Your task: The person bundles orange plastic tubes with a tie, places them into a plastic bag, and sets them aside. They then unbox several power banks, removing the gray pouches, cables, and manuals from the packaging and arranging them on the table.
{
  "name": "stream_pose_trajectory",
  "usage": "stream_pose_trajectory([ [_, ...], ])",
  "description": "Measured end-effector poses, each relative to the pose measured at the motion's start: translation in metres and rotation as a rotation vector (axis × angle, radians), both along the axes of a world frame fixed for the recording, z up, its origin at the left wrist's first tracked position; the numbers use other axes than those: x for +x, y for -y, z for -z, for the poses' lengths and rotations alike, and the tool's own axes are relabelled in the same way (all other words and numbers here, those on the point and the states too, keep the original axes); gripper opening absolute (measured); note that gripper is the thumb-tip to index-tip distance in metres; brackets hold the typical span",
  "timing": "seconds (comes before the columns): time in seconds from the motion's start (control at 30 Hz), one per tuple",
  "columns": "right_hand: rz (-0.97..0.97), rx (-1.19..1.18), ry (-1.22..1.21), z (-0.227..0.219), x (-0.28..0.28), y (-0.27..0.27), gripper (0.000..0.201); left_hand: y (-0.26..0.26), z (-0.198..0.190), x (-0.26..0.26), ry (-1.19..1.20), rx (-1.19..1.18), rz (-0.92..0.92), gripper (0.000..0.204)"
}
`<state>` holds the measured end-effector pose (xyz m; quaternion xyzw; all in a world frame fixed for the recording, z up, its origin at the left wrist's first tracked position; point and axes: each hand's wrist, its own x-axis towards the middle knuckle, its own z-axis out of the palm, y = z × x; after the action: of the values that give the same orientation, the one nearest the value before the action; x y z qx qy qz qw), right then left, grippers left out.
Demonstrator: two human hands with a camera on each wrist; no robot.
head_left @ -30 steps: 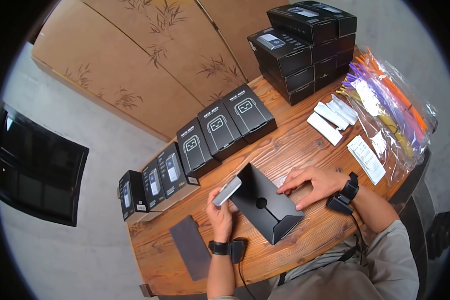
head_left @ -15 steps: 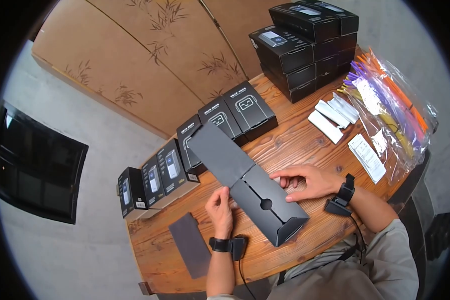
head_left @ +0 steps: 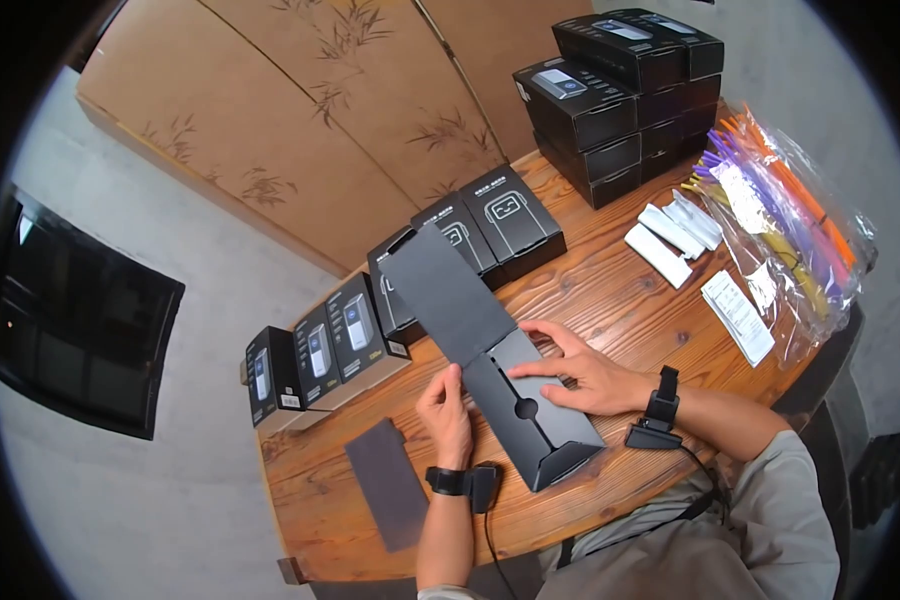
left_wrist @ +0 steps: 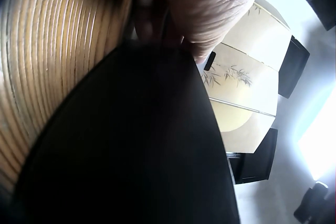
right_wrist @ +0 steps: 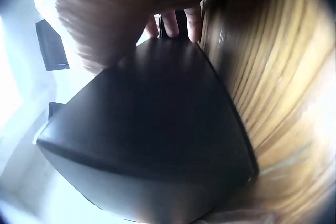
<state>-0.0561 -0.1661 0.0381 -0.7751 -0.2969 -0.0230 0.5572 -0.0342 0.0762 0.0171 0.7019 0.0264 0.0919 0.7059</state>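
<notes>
A black cardboard box point(head_left: 497, 412) lies in front of the person, its long lid flap point(head_left: 448, 300) laid back toward the row of boxes. A round cutout with a narrow slot runs down the dark inner panel. At the box's left edge, by the lid fold, my left hand point(head_left: 445, 418) pinches the side with curled fingers. My right hand point(head_left: 592, 383) reaches over the right edge, with extended fingers touching the inner panel. In the left wrist view the box wall point(left_wrist: 126, 145) fills the foreground; in the right wrist view its other side point(right_wrist: 157, 108) does.
Black printed boxes point(head_left: 510, 215) stand in a row behind, and more are stacked point(head_left: 590, 130) at the back right. White wrapped pieces point(head_left: 660, 250), a paper sheet point(head_left: 738, 318) and a plastic bag of coloured sticks point(head_left: 785, 225) lie to the right. A dark grey sheet point(head_left: 385, 485) lies left.
The lid flap has swung away from the left hand and now lies extended toward the back. The right hand has moved from the box's right edge farther over its inner panel.
</notes>
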Motion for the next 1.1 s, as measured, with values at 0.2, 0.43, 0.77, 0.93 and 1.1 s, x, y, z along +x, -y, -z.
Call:
stream_pose_trajectory([
  [0.2,-0.047,-0.161,0.359,-0.001,0.006,-0.001,0.030,-0.006,0.007,0.005,-0.021,-0.004,0.022,0.022],
  [0.43,-0.131,-0.107,0.391,-0.008,-0.001,0.006,0.013,0.006,0.003,0.020,0.048,0.088,0.023,0.020],
  [0.77,0.123,0.163,0.347,-0.006,0.012,0.040,0.009,0.003,0.011,0.029,0.003,-0.006,0.005,0.016],
  [0.93,0.018,0.043,0.149,0.001,0.023,0.047,0.009,0.006,0.006,0.027,-0.013,-0.004,-0.009,0.017],
  [1.1,0.019,-0.073,0.098,0.006,0.023,0.041,0.009,0.007,0.006,0.027,-0.006,0.010,-0.033,0.018],
])
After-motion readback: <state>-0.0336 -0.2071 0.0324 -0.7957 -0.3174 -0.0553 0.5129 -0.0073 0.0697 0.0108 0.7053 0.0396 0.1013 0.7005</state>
